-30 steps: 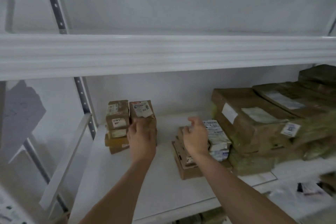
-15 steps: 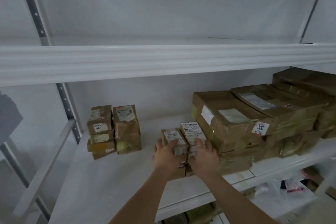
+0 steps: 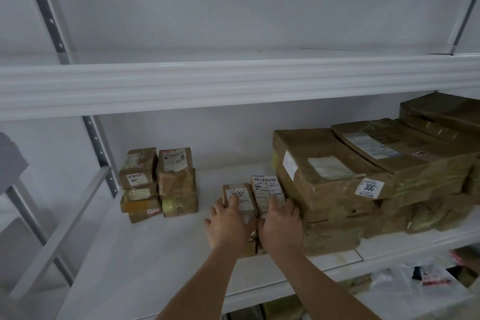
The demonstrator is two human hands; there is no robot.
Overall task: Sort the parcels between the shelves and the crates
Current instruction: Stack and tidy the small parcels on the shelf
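Two small brown parcels with white labels stand side by side on a white shelf (image 3: 145,254), on top of other small boxes. My left hand (image 3: 228,223) lies over the left small parcel (image 3: 237,196), fingers spread and reaching onto its label. My right hand (image 3: 281,226) lies over the right small parcel (image 3: 266,189), fingers stretched along its top. Both hands cover the near ends of the parcels and hide the boxes beneath.
Two stacks of small brown boxes (image 3: 158,182) stand at the shelf's back left. Large flat taped cartons (image 3: 337,176) are piled right of my hands, touching the small parcels. An upper shelf beam (image 3: 233,83) runs overhead. A white plastic bag (image 3: 415,280) lies on the level below.
My left hand left the back-left stack and joined the right hand on the middle parcels. Over the last half second both hands stayed on them.
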